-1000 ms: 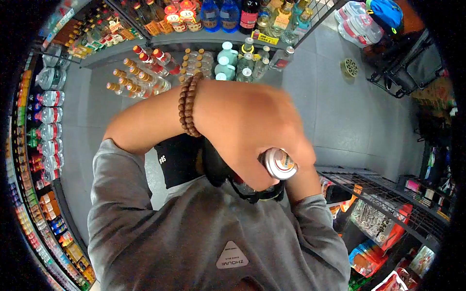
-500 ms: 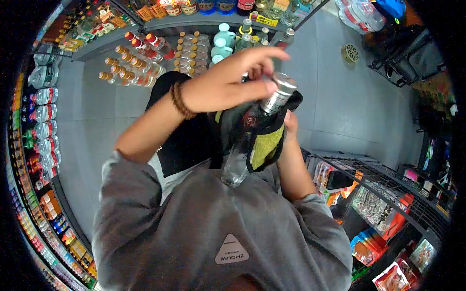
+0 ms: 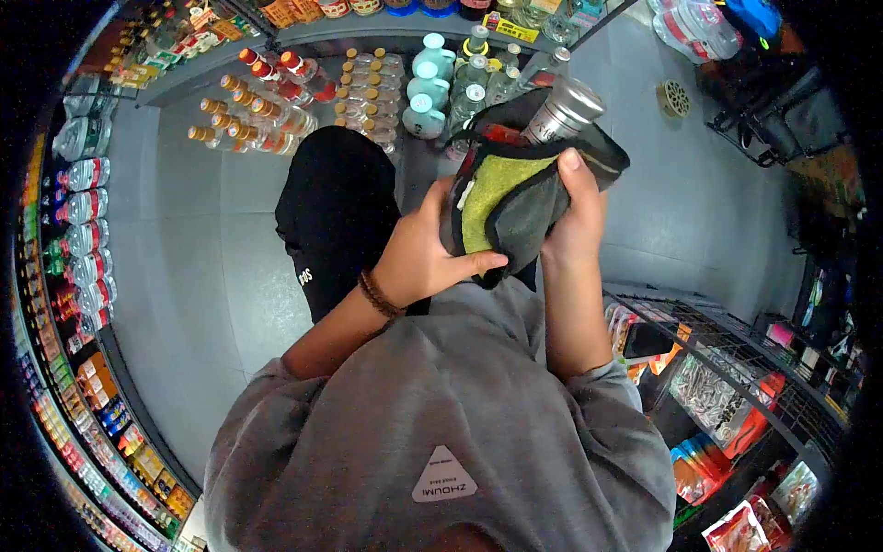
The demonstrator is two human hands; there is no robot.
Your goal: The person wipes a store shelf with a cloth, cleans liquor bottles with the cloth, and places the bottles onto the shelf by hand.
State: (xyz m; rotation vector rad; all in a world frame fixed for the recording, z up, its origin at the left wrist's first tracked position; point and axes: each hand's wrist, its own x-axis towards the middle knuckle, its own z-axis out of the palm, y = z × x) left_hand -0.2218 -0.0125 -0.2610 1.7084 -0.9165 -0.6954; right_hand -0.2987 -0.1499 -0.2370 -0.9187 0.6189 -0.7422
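Observation:
Both hands hold a black cloth with a yellow-green fuzzy patch [image 3: 501,189], folded around a bottle. Out of its upper right end sticks the bottle's silver cap [image 3: 566,109]; most of the bottle's body is hidden. My left hand [image 3: 432,241], with a beaded bracelet on the wrist, grips the cloth's lower left side, thumb lying across the lower edge. On the other side my right hand [image 3: 579,207] is closed around the cloth, its thumb pressed just below the cap. Some fingers of both hands are behind the cloth.
Orange-capped bottles [image 3: 253,115], small clear bottles [image 3: 368,92] and pale turquoise bottles [image 3: 428,87] stand on the floor before a bottle shelf [image 3: 322,39]. Water bottles [image 3: 87,221] line the left side. A wire rack [image 3: 727,350] with hanging packets is at right.
My left hand has moved from beside the cap down to the cloth's lower left side. The bottle and cloth have been raised away from my body, and the clear lower bottle no longer shows.

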